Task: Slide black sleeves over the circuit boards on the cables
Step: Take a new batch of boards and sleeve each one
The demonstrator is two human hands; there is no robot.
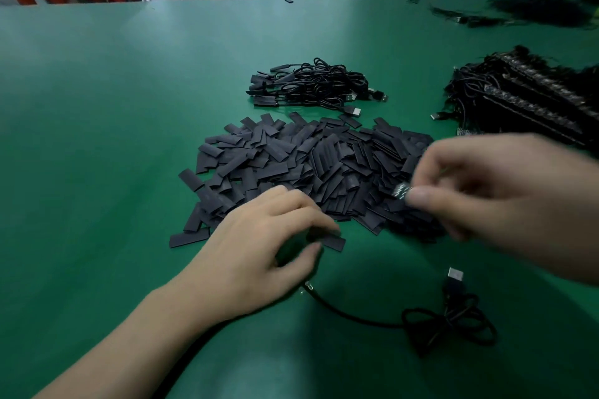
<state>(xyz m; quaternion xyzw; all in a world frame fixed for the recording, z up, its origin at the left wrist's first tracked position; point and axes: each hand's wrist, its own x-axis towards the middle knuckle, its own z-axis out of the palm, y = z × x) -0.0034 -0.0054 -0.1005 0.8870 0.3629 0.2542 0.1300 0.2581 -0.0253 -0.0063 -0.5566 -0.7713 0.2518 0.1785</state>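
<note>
1. The person is gathering the parts for one more cable. The left hand (259,246) is curling its fingers (321,227) round a single black sleeve (335,241) at the near edge of the pile of sleeves (308,168), with the thumb below and the forefinger above.
2. The right hand (486,201) is pinching a small circuit board (401,189) between thumb and fingertips and holding it over the right side of the pile. Blur is hiding the finer grip.
3. A loose cable (356,317) is lying coiled on the green bench (97,139) close to the person, with its plug (455,275) pointing away. I cannot tell whether it is running up to the held board.
4. By my judgement, the next move is calling for lifting the sleeve clear, squeezing its flat mouth open and lining it up with the board's free end.
5. Neighbouring sleeves are overlapping the chosen one and may be coming along with it.
6. Beyond the pile a bundle of cables (311,84) is lying, seemingly already sleeved. A larger stack of cables (525,97) is sitting to the right, well apart from the hands.
</note>
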